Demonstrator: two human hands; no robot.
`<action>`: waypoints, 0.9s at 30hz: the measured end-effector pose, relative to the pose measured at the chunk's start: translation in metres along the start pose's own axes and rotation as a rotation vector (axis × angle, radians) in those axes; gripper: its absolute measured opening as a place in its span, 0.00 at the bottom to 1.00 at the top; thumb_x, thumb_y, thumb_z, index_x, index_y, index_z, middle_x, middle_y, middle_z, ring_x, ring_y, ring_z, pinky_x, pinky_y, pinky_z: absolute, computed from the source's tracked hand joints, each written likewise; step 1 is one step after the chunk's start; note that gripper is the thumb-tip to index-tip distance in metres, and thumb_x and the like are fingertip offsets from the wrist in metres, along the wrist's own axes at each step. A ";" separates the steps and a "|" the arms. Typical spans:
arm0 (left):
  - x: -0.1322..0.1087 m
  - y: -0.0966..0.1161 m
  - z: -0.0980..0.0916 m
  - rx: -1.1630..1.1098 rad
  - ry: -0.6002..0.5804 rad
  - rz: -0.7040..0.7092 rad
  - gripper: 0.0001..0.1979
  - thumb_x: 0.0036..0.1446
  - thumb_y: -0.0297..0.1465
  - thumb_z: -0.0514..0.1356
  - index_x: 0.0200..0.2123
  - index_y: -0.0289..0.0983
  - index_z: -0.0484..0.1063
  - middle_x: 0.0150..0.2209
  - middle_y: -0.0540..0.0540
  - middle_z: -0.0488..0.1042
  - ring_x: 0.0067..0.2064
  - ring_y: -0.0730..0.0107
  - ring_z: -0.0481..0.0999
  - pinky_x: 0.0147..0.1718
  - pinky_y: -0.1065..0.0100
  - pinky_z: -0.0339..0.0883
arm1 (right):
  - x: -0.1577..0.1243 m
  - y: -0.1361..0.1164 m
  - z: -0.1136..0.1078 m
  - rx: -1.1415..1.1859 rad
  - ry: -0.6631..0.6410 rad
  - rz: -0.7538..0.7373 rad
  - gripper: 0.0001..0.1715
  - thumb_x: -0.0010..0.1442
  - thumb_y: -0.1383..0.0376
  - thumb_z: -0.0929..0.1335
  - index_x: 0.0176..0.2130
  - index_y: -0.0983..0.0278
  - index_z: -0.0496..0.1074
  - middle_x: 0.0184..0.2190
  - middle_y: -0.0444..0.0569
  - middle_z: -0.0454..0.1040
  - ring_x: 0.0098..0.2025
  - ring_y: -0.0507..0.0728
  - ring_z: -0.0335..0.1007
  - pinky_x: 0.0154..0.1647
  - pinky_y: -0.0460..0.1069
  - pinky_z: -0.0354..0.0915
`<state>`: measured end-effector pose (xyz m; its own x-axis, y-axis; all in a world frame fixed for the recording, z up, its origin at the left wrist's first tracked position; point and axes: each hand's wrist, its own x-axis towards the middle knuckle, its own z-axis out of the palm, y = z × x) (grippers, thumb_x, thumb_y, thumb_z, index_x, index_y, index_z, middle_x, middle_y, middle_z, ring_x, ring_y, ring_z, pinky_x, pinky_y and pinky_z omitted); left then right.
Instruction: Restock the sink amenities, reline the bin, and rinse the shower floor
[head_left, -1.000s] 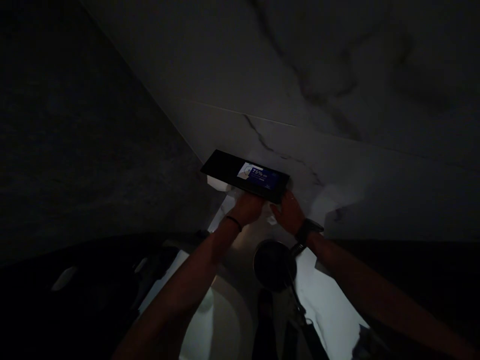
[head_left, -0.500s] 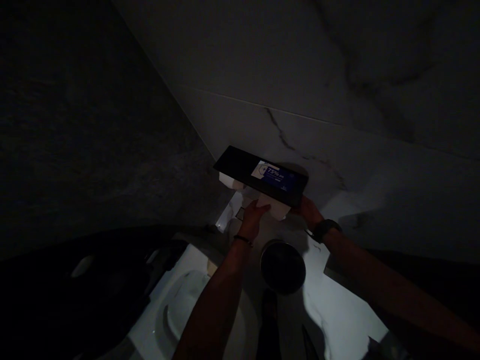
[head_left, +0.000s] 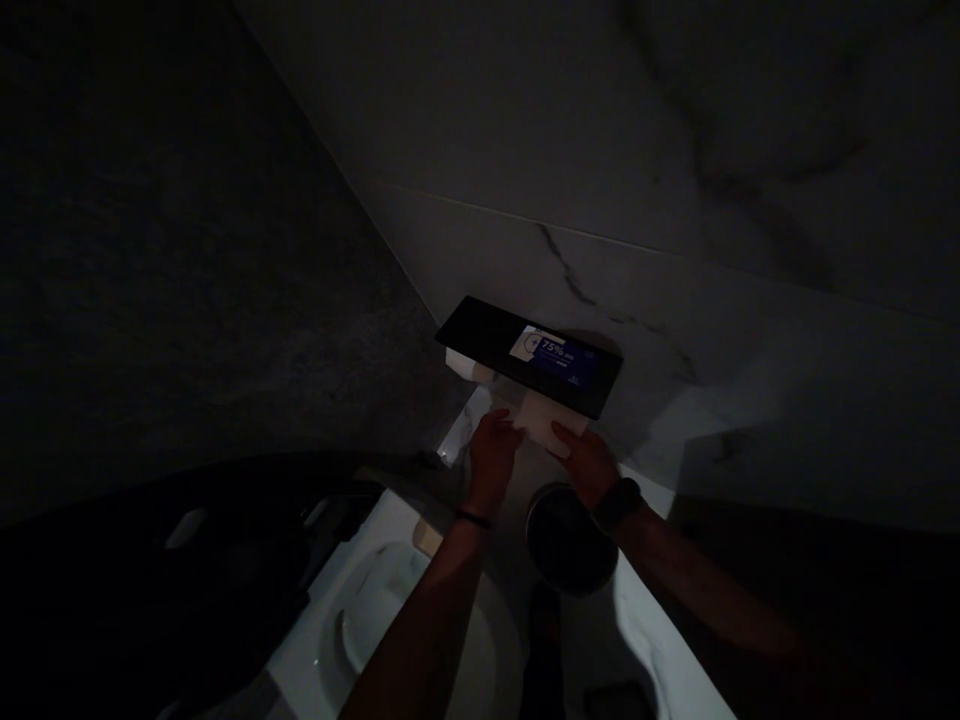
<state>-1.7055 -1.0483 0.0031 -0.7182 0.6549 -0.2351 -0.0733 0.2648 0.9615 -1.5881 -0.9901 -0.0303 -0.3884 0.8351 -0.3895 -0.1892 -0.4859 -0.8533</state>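
A white toilet paper roll (head_left: 536,418) hangs under the front of a dark wall shelf (head_left: 480,325). My right hand (head_left: 591,465), with a dark band on its wrist, grips the roll from the right, its thumb across the paper's front. At the roll's left end is my left hand (head_left: 493,455), its fingertips closed at the paper's edge; dim light blurs the exact grip. A blue and white pack (head_left: 555,358) printed "75%" lies on the shelf. Another white roll (head_left: 466,365) shows beneath the shelf's left end.
A round dark bin (head_left: 570,540) stands on the floor below my hands. The white toilet (head_left: 382,600) is at the lower left, beside a large black object (head_left: 187,590). A marbled wall (head_left: 675,270) rises behind the shelf, meeting a dark grey wall (head_left: 262,300).
My right hand has come from the shelf's right end down and left onto the front of the roll. My left hand has shifted slightly left and down, to the roll's edge.
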 end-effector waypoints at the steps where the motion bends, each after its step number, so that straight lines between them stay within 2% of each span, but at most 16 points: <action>1: -0.004 0.003 -0.003 0.132 0.049 0.102 0.18 0.47 0.28 0.64 0.44 0.34 0.71 0.37 0.43 0.76 0.38 0.65 0.74 0.42 0.62 0.68 | 0.001 0.000 0.002 -0.008 0.020 -0.004 0.25 0.52 0.50 0.71 0.40 0.67 0.73 0.39 0.59 0.77 0.45 0.65 0.75 0.43 0.59 0.75; 3: -0.009 0.010 -0.007 0.381 0.092 0.323 0.10 0.52 0.27 0.61 0.40 0.35 0.74 0.39 0.41 0.76 0.43 0.61 0.73 0.47 0.59 0.66 | 0.000 -0.003 0.003 0.000 0.039 0.000 0.23 0.51 0.52 0.71 0.39 0.67 0.74 0.40 0.59 0.77 0.46 0.65 0.75 0.43 0.59 0.75; 4: -0.010 0.013 -0.006 0.469 0.068 0.410 0.08 0.54 0.28 0.60 0.38 0.35 0.75 0.40 0.41 0.76 0.44 0.60 0.73 0.49 0.58 0.64 | -0.002 -0.005 0.002 -0.008 0.035 -0.006 0.22 0.50 0.53 0.71 0.39 0.67 0.74 0.41 0.59 0.77 0.47 0.65 0.75 0.44 0.59 0.75; 6: -0.008 0.017 0.003 0.544 0.001 0.480 0.06 0.54 0.32 0.62 0.33 0.36 0.77 0.37 0.40 0.77 0.44 0.58 0.72 0.50 0.57 0.62 | -0.006 -0.012 -0.001 -0.053 0.007 -0.034 0.20 0.50 0.55 0.71 0.38 0.67 0.75 0.41 0.60 0.78 0.46 0.66 0.75 0.44 0.60 0.75; 7: -0.004 0.018 0.009 0.532 -0.025 0.447 0.08 0.53 0.34 0.64 0.31 0.35 0.77 0.35 0.41 0.77 0.42 0.58 0.72 0.49 0.58 0.62 | -0.008 -0.016 -0.003 -0.093 -0.017 -0.051 0.19 0.50 0.56 0.71 0.38 0.67 0.76 0.41 0.60 0.78 0.46 0.67 0.75 0.45 0.61 0.74; 9: 0.006 0.019 0.024 0.439 -0.080 0.285 0.12 0.48 0.39 0.67 0.26 0.35 0.76 0.28 0.43 0.75 0.36 0.63 0.71 0.40 0.63 0.62 | -0.012 -0.023 -0.007 -0.185 -0.067 -0.081 0.17 0.50 0.58 0.71 0.37 0.67 0.77 0.39 0.61 0.78 0.45 0.68 0.75 0.46 0.61 0.74; 11: 0.016 0.020 0.037 0.303 -0.146 0.101 0.16 0.47 0.41 0.66 0.19 0.35 0.71 0.20 0.49 0.67 0.28 0.70 0.67 0.30 0.68 0.56 | -0.014 -0.025 -0.008 -0.232 -0.086 -0.087 0.17 0.50 0.58 0.70 0.37 0.67 0.77 0.39 0.61 0.78 0.45 0.68 0.75 0.46 0.60 0.73; 13: 0.023 0.023 0.044 0.161 -0.182 -0.037 0.16 0.45 0.39 0.65 0.17 0.34 0.68 0.17 0.53 0.62 0.24 0.75 0.61 0.26 0.71 0.52 | -0.014 -0.022 -0.005 -0.199 -0.065 -0.067 0.17 0.50 0.58 0.70 0.36 0.67 0.77 0.40 0.61 0.78 0.45 0.67 0.75 0.46 0.60 0.73; 16: 0.026 0.030 0.045 0.026 -0.162 -0.158 0.11 0.40 0.34 0.67 0.19 0.33 0.71 0.18 0.53 0.64 0.23 0.78 0.60 0.24 0.72 0.51 | -0.014 -0.010 0.001 -0.062 -0.003 0.022 0.18 0.46 0.54 0.71 0.34 0.64 0.76 0.42 0.58 0.78 0.45 0.65 0.75 0.46 0.59 0.73; 19: 0.025 0.033 0.037 0.021 -0.198 -0.185 0.12 0.40 0.33 0.67 0.18 0.34 0.68 0.17 0.54 0.61 0.21 0.80 0.56 0.22 0.73 0.48 | -0.015 0.002 -0.005 -0.025 -0.001 0.094 0.20 0.42 0.51 0.73 0.31 0.62 0.74 0.39 0.54 0.78 0.41 0.62 0.74 0.43 0.56 0.73; 21: 0.025 0.033 0.030 0.032 -0.259 -0.173 0.14 0.40 0.35 0.67 0.17 0.35 0.65 0.15 0.56 0.57 0.19 0.82 0.53 0.20 0.72 0.44 | -0.013 0.003 -0.020 -0.098 0.037 0.056 0.23 0.40 0.49 0.74 0.29 0.64 0.74 0.36 0.54 0.78 0.38 0.61 0.74 0.41 0.56 0.73; 23: 0.026 0.033 0.024 0.017 -0.351 -0.158 0.17 0.41 0.38 0.68 0.17 0.35 0.63 0.14 0.56 0.57 0.17 0.82 0.53 0.18 0.72 0.42 | -0.007 -0.004 -0.041 -0.167 0.186 -0.043 0.29 0.42 0.45 0.73 0.33 0.65 0.74 0.37 0.55 0.77 0.40 0.63 0.73 0.44 0.58 0.71; 25: 0.027 0.032 0.020 -0.039 -0.464 -0.160 0.18 0.42 0.41 0.68 0.20 0.35 0.66 0.16 0.53 0.64 0.17 0.82 0.57 0.17 0.73 0.45 | 0.003 -0.018 -0.059 -0.249 0.379 -0.186 0.33 0.47 0.43 0.69 0.40 0.66 0.75 0.42 0.57 0.76 0.45 0.64 0.72 0.51 0.60 0.67; 27: 0.026 0.033 0.018 -0.127 -0.550 -0.180 0.18 0.42 0.42 0.68 0.25 0.34 0.69 0.19 0.50 0.71 0.17 0.79 0.63 0.17 0.74 0.51 | 0.016 -0.035 -0.068 -0.403 0.441 -0.313 0.33 0.52 0.43 0.66 0.44 0.66 0.74 0.46 0.57 0.75 0.48 0.64 0.70 0.55 0.62 0.63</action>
<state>-1.7144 -1.0101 0.0265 -0.2248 0.8872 -0.4029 -0.2675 0.3414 0.9011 -1.5259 -0.9419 -0.0300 0.0511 0.9895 -0.1351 0.1517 -0.1414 -0.9783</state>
